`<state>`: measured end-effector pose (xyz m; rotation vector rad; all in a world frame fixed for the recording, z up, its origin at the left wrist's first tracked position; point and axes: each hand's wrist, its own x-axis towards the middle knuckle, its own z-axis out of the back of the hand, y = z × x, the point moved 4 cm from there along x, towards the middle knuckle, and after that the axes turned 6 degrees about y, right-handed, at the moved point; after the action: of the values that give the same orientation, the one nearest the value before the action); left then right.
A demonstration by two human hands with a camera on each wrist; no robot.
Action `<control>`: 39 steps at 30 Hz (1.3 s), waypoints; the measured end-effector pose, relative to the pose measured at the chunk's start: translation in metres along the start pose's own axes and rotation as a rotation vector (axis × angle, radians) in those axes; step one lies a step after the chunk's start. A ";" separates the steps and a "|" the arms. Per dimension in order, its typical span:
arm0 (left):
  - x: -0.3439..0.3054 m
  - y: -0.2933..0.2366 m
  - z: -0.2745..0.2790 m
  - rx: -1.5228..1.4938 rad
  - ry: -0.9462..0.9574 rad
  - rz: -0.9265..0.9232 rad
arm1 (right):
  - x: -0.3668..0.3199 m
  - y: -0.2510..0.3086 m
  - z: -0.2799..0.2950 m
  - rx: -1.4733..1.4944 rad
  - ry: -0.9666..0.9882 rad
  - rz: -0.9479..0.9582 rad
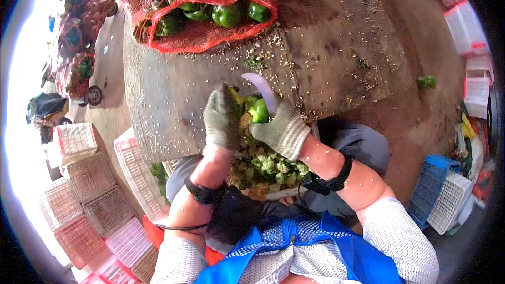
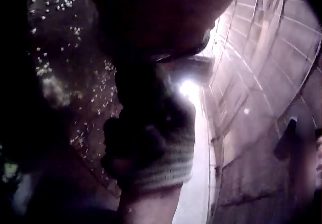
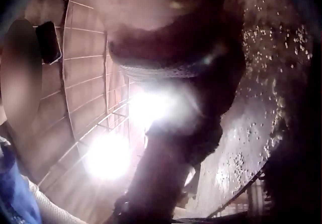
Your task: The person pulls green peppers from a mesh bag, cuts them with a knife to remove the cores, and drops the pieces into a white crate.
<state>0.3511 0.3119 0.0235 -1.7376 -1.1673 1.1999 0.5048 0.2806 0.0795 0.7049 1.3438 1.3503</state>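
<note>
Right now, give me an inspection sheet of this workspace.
Surface: worn wooden board, strewn with pale seeds.
Job's things: green pepper and curved blade, between the hands.
Clutter: pepper trimmings heaped below the hands; red mesh sack of green peppers at the board's far end.
Hands: both gloved; left hand grips the green pepper, right hand holds the curved blade against it.
Cables: black cable by the left wrist strap.
Surroundings: pink crates on the left; blue crate and white crate on the right.
</note>
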 end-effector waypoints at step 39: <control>-0.133 -0.145 -0.018 1.337 0.310 -0.643 | -0.038 0.003 -0.009 1.025 0.369 -0.200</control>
<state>0.3071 0.2350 0.2002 -0.4315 -0.4034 0.8652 0.5054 0.2433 0.0906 0.9613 2.3666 0.5644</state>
